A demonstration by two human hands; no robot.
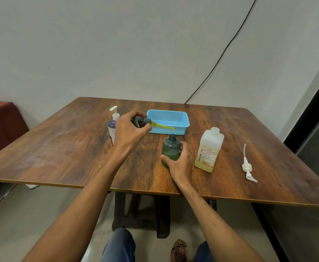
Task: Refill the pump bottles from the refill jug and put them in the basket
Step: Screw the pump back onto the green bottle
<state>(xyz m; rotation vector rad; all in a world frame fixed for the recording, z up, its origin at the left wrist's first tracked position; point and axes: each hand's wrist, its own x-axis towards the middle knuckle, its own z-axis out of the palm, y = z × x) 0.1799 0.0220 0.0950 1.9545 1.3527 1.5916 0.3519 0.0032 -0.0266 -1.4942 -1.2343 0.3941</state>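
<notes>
Wood-grain table [60,148] against a plain grey wall, with a black cable [221,53] trailing down it.

- Basket [181,129]: blue perforated plastic, rectangular, far centre.
- Jug [209,148]: square, translucent, labelled, yellowish liquid inside; stands right of centre.
- White pump [247,167]: loose, lying flat further right.
- Purple bottle [111,127]: upright with its pump on, partly hidden by the left hand [130,133].
- Grey pump head [142,121]: gripped in the left fingers, its yellow-stained tube crossing the basket front.
- Green bottle [171,148]: round, open neck, standing before the basket, with the right hand [181,165] curled round it.
</notes>
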